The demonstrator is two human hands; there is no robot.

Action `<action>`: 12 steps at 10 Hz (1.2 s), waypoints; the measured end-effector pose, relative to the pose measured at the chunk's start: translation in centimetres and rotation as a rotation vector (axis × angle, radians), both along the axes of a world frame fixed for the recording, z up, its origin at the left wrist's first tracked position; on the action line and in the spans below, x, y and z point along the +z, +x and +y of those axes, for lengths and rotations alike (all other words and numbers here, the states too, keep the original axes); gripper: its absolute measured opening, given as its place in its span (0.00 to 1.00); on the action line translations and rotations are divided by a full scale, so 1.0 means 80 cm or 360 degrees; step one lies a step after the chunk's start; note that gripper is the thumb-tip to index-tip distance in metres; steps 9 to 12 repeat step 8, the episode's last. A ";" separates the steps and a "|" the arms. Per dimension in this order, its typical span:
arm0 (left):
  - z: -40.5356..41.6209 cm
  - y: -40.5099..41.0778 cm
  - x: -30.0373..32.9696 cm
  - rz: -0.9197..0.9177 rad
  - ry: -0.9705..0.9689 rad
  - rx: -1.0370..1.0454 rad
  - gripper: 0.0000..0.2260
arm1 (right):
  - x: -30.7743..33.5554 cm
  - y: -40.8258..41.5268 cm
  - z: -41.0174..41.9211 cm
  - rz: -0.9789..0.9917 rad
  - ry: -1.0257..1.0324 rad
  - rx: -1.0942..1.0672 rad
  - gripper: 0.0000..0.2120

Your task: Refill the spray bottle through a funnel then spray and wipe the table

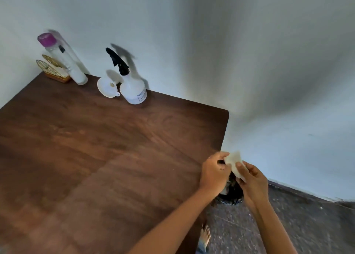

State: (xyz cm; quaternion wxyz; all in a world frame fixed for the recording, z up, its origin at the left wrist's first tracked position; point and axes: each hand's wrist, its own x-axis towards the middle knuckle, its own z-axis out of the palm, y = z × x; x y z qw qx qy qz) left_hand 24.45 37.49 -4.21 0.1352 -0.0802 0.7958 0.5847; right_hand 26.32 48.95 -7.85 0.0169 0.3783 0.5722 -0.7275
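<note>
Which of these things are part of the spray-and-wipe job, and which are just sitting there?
Part of the job:
spray bottle, upright at the table's back edge
funnel, lying beside it
tall bottle with purple cap, probably the refill
cloth, held by left hand and right hand off the table's right edge
table

Lying about:
wire holder in the back corner
dark object on the floor, blurred

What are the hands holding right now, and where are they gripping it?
A pale cloth, off the table's right edge: the left hand pinches its upper left end, the right hand its lower part.
</note>
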 end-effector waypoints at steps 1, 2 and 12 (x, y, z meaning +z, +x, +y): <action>0.051 -0.003 -0.030 -0.0441 0.0058 -0.0142 0.20 | -0.047 -0.001 0.043 -0.0159 0.0160 -0.0219 0.10; 0.072 -0.013 -0.053 -0.0711 -0.0014 -0.0218 0.25 | -0.101 -0.017 0.076 -0.0375 0.0287 -0.0158 0.09; 0.082 -0.033 -0.107 -0.1127 -0.0196 -0.0123 0.23 | -0.208 -0.088 0.085 -0.1082 0.0370 -0.0119 0.22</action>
